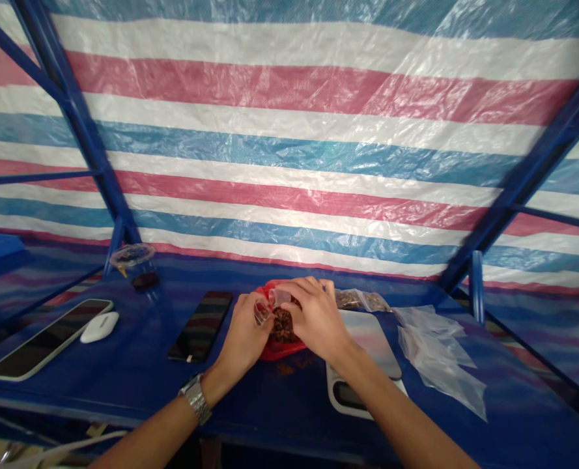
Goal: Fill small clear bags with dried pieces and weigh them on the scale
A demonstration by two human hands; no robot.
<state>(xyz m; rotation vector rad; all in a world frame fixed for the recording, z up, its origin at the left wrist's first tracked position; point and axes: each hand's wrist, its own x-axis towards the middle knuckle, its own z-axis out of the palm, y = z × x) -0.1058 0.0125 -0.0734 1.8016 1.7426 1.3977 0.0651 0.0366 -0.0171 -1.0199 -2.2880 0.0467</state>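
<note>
In the middle of the table, a red plastic bag (pixel 275 352) lies open around a heap of small brown dried pieces (pixel 283 326). Both my hands are over it. My left hand (pixel 247 331) pinches clear plastic (pixel 262 311) at the bag's left side. My right hand (pixel 312 317) reaches in from the right, its fingers curled around clear plastic (pixel 280 298) above the heap. It looks like one small clear bag between the hands, but the fingers hide much of it. Just right of the red bag stands a kitchen scale (pixel 371 339), partly under my right forearm.
Filled small bags (pixel 362 300) lie behind the scale; flat clear zip bags (pixel 438 355) lie to its right. Leftward are a black phone (pixel 201 326), another phone (pixel 49 339), a white earbud case (pixel 99 327) and a plastic cup (pixel 140 264) of dark liquid. Blue metal posts (pixel 84 130) flank the table.
</note>
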